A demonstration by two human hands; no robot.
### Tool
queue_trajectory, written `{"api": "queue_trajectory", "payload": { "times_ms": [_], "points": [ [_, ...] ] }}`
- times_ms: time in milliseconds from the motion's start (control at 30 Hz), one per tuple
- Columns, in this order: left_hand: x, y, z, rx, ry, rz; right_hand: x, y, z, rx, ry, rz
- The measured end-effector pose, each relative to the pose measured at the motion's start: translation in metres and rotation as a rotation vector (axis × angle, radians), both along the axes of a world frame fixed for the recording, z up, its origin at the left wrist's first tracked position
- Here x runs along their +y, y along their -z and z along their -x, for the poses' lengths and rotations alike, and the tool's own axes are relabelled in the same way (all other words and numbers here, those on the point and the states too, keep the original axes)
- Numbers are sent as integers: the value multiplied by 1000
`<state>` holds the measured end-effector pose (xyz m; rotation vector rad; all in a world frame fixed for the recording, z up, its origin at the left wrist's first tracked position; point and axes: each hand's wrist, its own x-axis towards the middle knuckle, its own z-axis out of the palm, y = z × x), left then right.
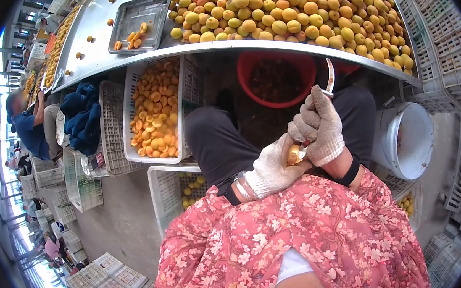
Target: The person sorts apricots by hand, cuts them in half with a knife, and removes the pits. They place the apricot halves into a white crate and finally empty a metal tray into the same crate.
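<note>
In front of my lap, my left hand (pixel 273 170) in a white knitted glove is closed around an apricot (pixel 295 156), of which a small yellow-orange part shows. Right against it, my right hand (pixel 319 129), also gloved, is wrapped round the handle of a curved knife (pixel 330 76). The knife's blade sticks up past my fist, toward the table edge, and its handle is mostly hidden. Fingers of both hands meet near the fruit. Whether the apricot is cut cannot be seen.
Whole apricots (pixel 287 13) are heaped on the metal table (pixel 206 48); a clear tray (pixel 121 22) there holds several pieces. Halves fill a white crate (pixel 130 106) at left. Below the table sits a red basin (pixel 242 78); a white bucket (pixel 412 142) stands at right. A co-worker (pixel 32 127) sits far left.
</note>
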<state>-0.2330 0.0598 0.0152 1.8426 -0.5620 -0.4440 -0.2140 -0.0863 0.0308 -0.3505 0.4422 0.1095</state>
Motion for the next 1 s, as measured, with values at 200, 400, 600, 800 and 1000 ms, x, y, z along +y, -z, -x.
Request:
{"api": "queue_trajectory", "payload": {
  "times_ms": [200, 400, 600, 800, 1000],
  "points": [
    [0, 5, -4, -26, 52, -112, 0, 4, -10, 38, 71, 6],
    [7, 11, -14, 642, -68, 250, -24, -5, -4, -186, 59, 442],
    [-19, 47, -27, 339, -264, 595, -10, 10, 15, -258, -296, 1303],
    [-27, 49, -32, 699, -281, 643, -27, 15, 5, -197, -536, 1105],
    [-4, 46, -38, 1005, -238, 871, -19, 13, 4, -272, -665, 898]
  ]
}}
